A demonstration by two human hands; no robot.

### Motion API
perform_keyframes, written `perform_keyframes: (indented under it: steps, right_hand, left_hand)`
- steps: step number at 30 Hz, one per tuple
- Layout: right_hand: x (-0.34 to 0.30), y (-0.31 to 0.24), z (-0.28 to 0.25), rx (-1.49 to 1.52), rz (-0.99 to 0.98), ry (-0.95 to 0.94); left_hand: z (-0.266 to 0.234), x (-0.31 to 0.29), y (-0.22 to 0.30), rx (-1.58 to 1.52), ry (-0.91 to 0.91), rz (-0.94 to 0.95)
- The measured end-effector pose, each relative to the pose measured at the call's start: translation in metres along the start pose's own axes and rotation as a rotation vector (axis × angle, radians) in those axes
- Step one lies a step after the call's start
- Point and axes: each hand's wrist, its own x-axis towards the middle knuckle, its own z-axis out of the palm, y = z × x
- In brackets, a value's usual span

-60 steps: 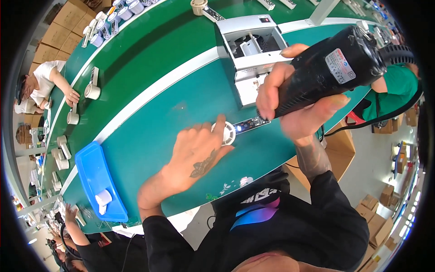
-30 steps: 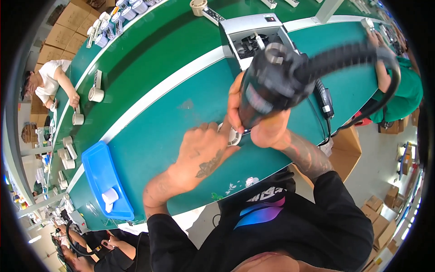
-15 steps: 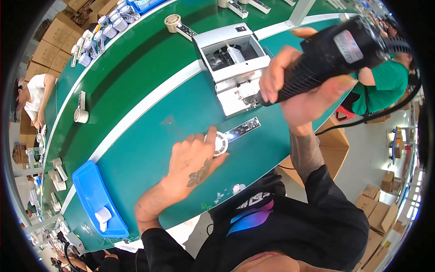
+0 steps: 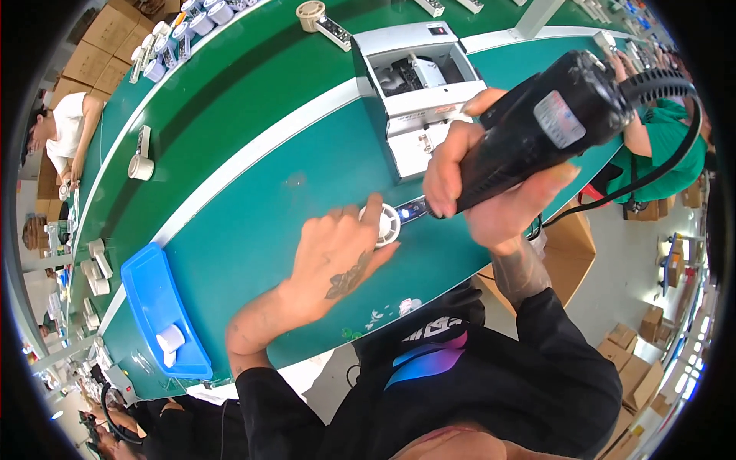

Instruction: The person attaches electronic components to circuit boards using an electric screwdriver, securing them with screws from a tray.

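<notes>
My right hand [image 4: 491, 184] is wrapped round a black corded electric screwdriver [image 4: 529, 138], tilted with its front end down and to the left. That front end is over the circuit board strip [image 4: 415, 209] and covers much of it; whether the tip touches the board is hidden. A lit spot shows on the strip beside a white round housing [image 4: 389, 224] with a slotted face. My left hand [image 4: 333, 249] grips this housing between thumb and fingers on the green table.
A grey-white screw feeder [image 4: 418, 100] stands just beyond my hands. At the left lies a blue tray [image 4: 165, 307] with a white part [image 4: 170, 339] in it. Beyond is a green conveyor belt [image 4: 253, 84] carrying similar units [image 4: 140, 165]. Co-workers sit left and right.
The screwdriver has come down and left, from above the feeder's side to over the circuit board. My left hand keeps its hold on the housing. The whole view has shifted slightly.
</notes>
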Motion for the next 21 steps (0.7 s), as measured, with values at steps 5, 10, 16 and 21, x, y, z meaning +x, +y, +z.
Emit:
perform_keyframes:
  steps: [5, 10, 16, 21]
  right_hand:
    - [0.000, 0.012, 0.015, -0.022, 0.064, -0.012]
    - [-0.003, 0.020, 0.015, 0.004, 0.098, 0.007]
    - [-0.016, 0.025, 0.019, 0.041, 0.054, -0.039]
    - [-0.019, 0.028, 0.018, 0.097, 0.039, -0.004]
  left_hand:
    - [0.002, 0.000, -0.001, -0.036, -0.020, -0.028]
    - [0.004, -0.001, -0.001, -0.040, -0.003, -0.014]
    - [0.001, -0.003, -0.004, -0.032, -0.006, 0.013]
    - [0.002, -0.002, -0.003, -0.030, 0.015, 0.035]
